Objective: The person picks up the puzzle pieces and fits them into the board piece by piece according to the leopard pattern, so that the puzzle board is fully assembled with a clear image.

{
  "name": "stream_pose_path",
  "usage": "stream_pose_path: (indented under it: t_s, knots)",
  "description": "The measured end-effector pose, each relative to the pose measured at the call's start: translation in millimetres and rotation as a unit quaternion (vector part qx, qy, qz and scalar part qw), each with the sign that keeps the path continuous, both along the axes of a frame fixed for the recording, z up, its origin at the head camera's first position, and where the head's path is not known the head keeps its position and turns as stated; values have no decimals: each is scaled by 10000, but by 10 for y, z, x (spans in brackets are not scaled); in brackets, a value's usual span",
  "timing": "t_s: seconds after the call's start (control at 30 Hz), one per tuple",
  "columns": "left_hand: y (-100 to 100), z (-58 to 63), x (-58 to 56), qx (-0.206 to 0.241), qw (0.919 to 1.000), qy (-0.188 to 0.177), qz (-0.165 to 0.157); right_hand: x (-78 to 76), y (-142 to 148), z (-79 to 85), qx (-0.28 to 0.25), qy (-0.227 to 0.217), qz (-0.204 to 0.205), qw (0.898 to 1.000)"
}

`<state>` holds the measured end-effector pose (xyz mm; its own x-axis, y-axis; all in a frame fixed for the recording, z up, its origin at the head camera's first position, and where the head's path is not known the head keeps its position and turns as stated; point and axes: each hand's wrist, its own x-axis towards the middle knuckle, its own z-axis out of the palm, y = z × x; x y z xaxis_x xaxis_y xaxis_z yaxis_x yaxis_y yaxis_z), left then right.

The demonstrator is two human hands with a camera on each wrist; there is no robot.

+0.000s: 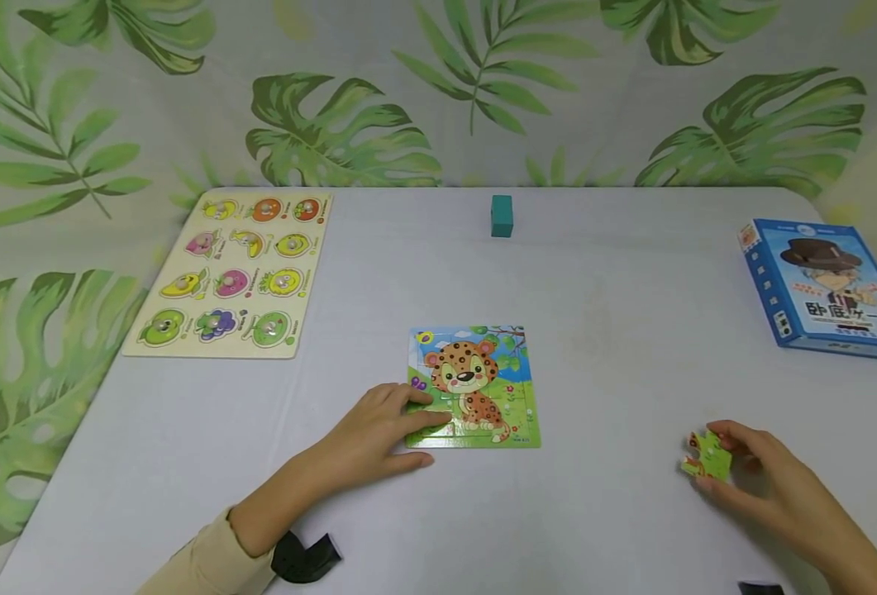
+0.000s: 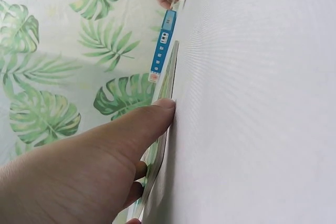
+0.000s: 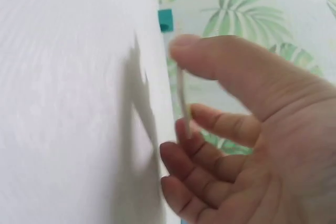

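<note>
Near the middle of the table lies a square leopard jigsaw puzzle in a thin board. My left hand rests at its left side, with index and middle fingers extended over the lower left of the picture. The left thumb lies along the board's near edge in the left wrist view. Off to the right, my right hand pinches a green puzzle piece with orange, spotted patches, between thumb and fingers. In the right wrist view the piece shows edge-on above the table, its shadow beside it.
A wooden fruit peg board lies at the back left. At the far edge stands a small teal block. A blue game box sits at the back right. Black straps show by the wrists; leaf-print cloth hangs behind the table.
</note>
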<state>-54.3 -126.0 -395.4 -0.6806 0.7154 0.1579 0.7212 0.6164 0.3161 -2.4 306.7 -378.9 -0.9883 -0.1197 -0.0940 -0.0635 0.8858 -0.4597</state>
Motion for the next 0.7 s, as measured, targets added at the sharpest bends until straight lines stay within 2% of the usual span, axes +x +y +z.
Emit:
stream_pose_path:
  t_s: [0.1,0.23,0.43,0.57,0.7]
  knots:
    - [-1,2,2,-6,10000,-10,12,-7,-107,67,-162,462,145,9987]
    - [3,2,3,-2,10000,42,8,-38,-312,196,-598,750,330,9948]
    - [53,14,24,-127,9997,145,152,-150,-670,324,-1100,1108,1079,9818]
    - [114,41,52,-230,9988,333,284,-244,-900,308,-1307,1259,1612,9701]
    - [180,36,70,-172,9980,545,286,-350,-1111,213,-1725,1189,2023,9567]
